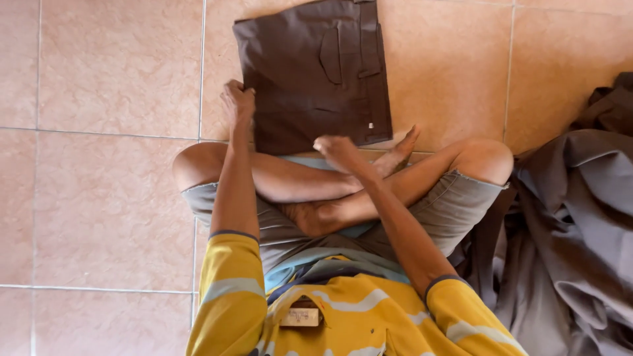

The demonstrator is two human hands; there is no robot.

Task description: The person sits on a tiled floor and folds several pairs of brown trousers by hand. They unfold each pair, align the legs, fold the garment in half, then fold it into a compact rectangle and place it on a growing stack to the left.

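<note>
Seen from above, we sit cross-legged on a floor of pale pink tiles (99,198), our knees spread toward the left and right of the frame and our bare feet tucked at its centre. A folded dark brown garment (310,72), apparently trousers or shorts with a pocket flap and a small light button showing, lies flat on the tiles in the upper middle of the frame, just beyond our shins. Its lower edge runs close to our legs.

Our left hand (236,102) reaches to the garment's left edge, left of centre in the upper half of the frame. Its fingers are curled down at the cloth's border, touching it; whether they pinch the fabric or only press it we cannot tell. Our right hand (336,150) hangs near the garment's lower edge, at the centre of the frame, fingers loosely bent and holding nothing we can see; contact with the cloth cannot be made out.

We wear a yellow shirt with pale stripes (343,316), filling the bottom centre, and grey shorts (455,211). A small rectangular tan tag (300,316) sits on the shirt front at the bottom middle. A heap of loose grey cloth (580,224) is piled along the right side of the frame, beside our right knee, with darker fabric at its upper right end.
</note>
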